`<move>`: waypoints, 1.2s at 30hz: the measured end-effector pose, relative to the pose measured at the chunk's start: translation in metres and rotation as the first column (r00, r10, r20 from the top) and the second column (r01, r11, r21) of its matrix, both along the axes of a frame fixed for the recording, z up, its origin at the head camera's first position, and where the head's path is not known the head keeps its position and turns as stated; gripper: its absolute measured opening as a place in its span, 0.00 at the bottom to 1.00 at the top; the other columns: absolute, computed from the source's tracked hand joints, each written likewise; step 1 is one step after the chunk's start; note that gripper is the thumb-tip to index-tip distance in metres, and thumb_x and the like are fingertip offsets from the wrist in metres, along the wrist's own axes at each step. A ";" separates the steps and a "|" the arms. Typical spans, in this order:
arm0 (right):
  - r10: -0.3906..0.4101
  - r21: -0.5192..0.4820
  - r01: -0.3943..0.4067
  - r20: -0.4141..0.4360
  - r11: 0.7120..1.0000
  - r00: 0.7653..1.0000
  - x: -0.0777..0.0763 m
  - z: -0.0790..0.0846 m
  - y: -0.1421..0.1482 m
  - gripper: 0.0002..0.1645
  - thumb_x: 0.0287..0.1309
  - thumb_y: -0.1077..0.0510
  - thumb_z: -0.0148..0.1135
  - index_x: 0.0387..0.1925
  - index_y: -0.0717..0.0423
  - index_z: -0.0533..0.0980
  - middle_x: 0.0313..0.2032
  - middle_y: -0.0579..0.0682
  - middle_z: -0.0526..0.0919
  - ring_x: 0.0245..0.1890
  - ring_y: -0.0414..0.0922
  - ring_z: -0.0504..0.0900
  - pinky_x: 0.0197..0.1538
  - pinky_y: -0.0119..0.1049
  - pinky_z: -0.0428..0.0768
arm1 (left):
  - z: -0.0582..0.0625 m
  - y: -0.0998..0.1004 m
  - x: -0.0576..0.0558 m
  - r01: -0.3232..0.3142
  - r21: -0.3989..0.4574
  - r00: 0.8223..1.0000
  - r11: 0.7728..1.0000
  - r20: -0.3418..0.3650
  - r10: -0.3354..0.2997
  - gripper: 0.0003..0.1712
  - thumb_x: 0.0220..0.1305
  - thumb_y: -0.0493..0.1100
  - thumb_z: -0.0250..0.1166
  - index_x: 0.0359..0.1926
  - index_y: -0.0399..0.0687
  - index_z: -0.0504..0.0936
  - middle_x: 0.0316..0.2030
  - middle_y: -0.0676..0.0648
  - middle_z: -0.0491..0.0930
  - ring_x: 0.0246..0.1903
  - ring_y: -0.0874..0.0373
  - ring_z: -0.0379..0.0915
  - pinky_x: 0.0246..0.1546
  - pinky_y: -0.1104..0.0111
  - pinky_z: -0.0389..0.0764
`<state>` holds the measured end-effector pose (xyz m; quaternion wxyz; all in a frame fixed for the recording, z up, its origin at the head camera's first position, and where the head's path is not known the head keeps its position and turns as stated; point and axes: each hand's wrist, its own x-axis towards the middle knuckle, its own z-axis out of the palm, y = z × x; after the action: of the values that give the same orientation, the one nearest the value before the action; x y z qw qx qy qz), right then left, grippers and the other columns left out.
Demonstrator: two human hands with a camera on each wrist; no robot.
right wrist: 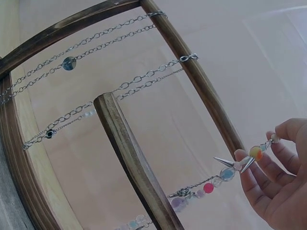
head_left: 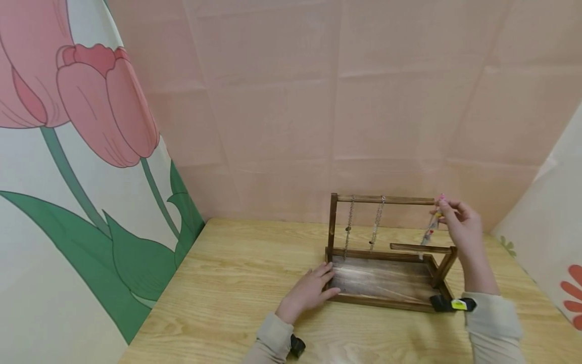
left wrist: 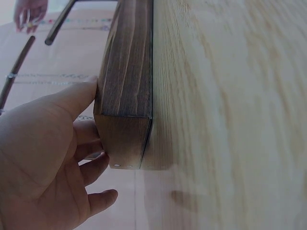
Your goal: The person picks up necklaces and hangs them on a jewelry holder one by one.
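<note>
A dark wooden jewelry stand [head_left: 386, 303] with two raised bars and a shallow tray base sits on the table. My left hand [head_left: 309, 289] holds its left end; in the left wrist view the thumb and fingers [left wrist: 98, 167] lie about the tray's corner. At the free right end of the back bar [head_left: 391, 200], my right hand [head_left: 467, 230] pinches a colorful beaded necklace [right wrist: 227, 173]. Its beads and silver spikes hang down, partly behind the front bar [right wrist: 129, 153]. Two silver chain necklaces [head_left: 376, 222] hang on the back bar, left of the right hand.
The stand rests on a light wood-grain table [head_left: 227, 283]. A pink sheet [head_left: 273, 111] hangs behind it, and a tulip-printed cloth [head_left: 109, 106] covers the left side. Each wrist wears a black strap; the right one [head_left: 443, 304] overlaps the stand's front right corner.
</note>
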<state>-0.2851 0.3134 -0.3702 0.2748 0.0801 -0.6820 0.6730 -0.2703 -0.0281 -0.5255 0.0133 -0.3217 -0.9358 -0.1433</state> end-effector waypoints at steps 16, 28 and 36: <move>-0.027 0.035 0.026 0.025 0.999 0.999 -0.010 0.003 0.008 0.05 0.62 0.59 0.56 0.35 0.58 0.76 0.33 0.33 0.83 0.30 0.29 0.80 0.31 0.17 0.78 | -0.002 0.001 -0.002 -0.010 0.001 1.000 1.000 0.013 0.010 0.37 0.67 0.65 0.42 0.68 0.48 0.60 0.71 0.51 0.50 0.71 0.56 0.44 0.68 0.55 0.56; -0.051 0.079 0.049 0.027 0.996 0.998 -0.016 0.003 0.011 0.05 0.62 0.59 0.56 0.35 0.56 0.76 0.35 0.30 0.82 0.32 0.28 0.79 0.32 0.16 0.77 | -0.001 0.002 -0.002 -0.007 -0.003 1.000 1.000 0.016 0.008 0.37 0.67 0.65 0.42 0.68 0.48 0.60 0.71 0.51 0.50 0.71 0.56 0.44 0.68 0.55 0.56; -0.039 0.092 0.036 0.041 0.995 0.998 -0.018 0.007 0.010 0.04 0.62 0.59 0.56 0.33 0.54 0.76 0.36 0.28 0.81 0.34 0.27 0.79 0.32 0.16 0.78 | -0.001 0.001 -0.003 -0.001 -0.006 1.000 1.000 0.007 0.001 0.37 0.68 0.65 0.41 0.68 0.48 0.60 0.71 0.50 0.51 0.71 0.56 0.44 0.68 0.55 0.57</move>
<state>-0.3029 0.3238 -0.3636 0.2690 0.0655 -0.7191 0.6374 -0.2732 -0.0271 -0.5263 0.0092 -0.3207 -0.9365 -0.1414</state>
